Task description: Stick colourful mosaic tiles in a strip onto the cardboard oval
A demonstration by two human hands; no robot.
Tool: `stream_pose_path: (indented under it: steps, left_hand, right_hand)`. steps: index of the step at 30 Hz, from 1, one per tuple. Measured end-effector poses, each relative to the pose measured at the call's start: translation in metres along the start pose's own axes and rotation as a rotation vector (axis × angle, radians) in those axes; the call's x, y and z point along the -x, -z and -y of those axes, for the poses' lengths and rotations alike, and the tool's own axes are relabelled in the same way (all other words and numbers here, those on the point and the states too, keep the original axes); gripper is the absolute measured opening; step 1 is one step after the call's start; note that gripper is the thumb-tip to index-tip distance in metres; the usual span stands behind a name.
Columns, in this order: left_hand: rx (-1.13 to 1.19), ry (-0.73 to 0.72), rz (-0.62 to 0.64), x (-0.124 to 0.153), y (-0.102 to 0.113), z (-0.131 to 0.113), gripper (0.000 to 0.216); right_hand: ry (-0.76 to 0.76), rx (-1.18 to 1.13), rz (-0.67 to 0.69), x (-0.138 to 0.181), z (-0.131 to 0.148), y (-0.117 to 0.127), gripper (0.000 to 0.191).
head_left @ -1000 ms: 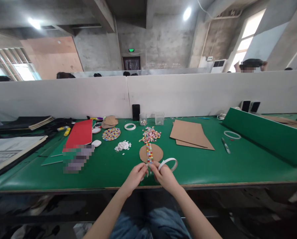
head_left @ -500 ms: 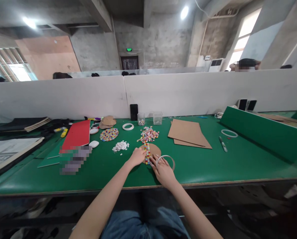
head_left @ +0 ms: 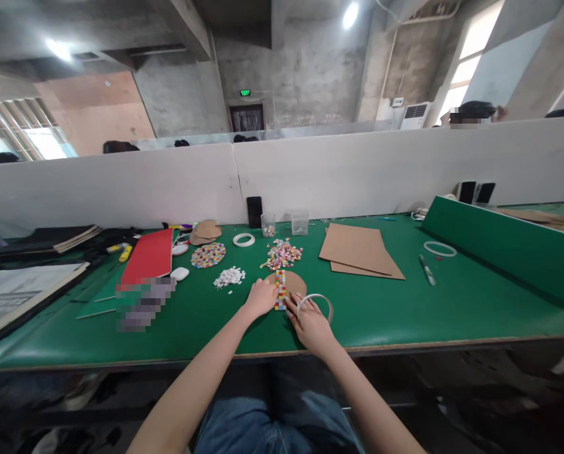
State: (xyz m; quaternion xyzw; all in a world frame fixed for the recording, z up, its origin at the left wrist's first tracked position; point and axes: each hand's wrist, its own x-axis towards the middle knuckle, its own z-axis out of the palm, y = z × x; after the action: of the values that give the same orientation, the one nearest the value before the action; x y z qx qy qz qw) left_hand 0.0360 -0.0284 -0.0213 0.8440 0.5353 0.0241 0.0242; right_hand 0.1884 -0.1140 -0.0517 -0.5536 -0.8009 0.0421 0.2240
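A round brown cardboard disc [head_left: 297,285] lies on the green table in front of me. Down its left half runs a strip of small coloured mosaic tiles [head_left: 280,291]. My left hand [head_left: 261,299] is at the strip's left edge, its fingers curled down; whatever they pinch is hidden. On the lower right of the disc rests my right hand [head_left: 314,325], fingers stretched out near the strip's lower end. A pale ring like a tape roll [head_left: 330,307] loops around these fingers. Just beyond the disc is a heap of mixed coloured tiles [head_left: 284,253].
White tile pieces [head_left: 229,277] are piled left of the disc. A tile-covered disc [head_left: 208,255] and another tape roll [head_left: 244,239] lie farther back. Cardboard sheets [head_left: 355,249] and a marker [head_left: 427,271] are on the right. Clear containers [head_left: 299,222] stand by the partition.
The view has tilted slightly. Both hands keep nearly the same place at the disc, with the left fingers still at the tile strip.
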Motion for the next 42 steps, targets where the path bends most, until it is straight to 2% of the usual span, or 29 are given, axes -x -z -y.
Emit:
stream_pose_path:
  steps: [7,14,20,30,34,36,42]
  left_hand:
    - [-0.001,0.040,-0.044,0.001,-0.004,0.003,0.028]
    - [-0.033,0.058,-0.143,0.006,-0.010,-0.005,0.027]
    - [-0.057,0.054,-0.164,0.008,-0.014,-0.008,0.027]
    - [-0.065,0.057,-0.181,-0.008,-0.004,0.014,0.024]
    - [-0.088,-0.029,-0.226,-0.005,-0.003,0.020,0.016]
    - [-0.101,-0.074,-0.256,-0.002,-0.003,0.022,0.021]
    - [-0.123,-0.193,-0.346,-0.004,-0.004,0.025,0.025]
  right_hand:
    - [0.011,-0.008,-0.010,0.000,-0.002,-0.001,0.042]
    - [0.017,-0.013,-0.021,0.000,-0.003,-0.002,0.040]
    - [0.023,-0.027,-0.028,0.000,-0.004,-0.003,0.041]
    - [0.029,-0.067,-0.046,-0.002,-0.007,0.003,0.041]
    - [-0.010,-0.083,-0.060,-0.016,-0.019,0.010,0.043]
    - [-0.012,-0.082,-0.061,-0.030,-0.026,0.011,0.044]
    - [0.103,-0.057,0.005,-0.081,-0.040,0.007,0.043]
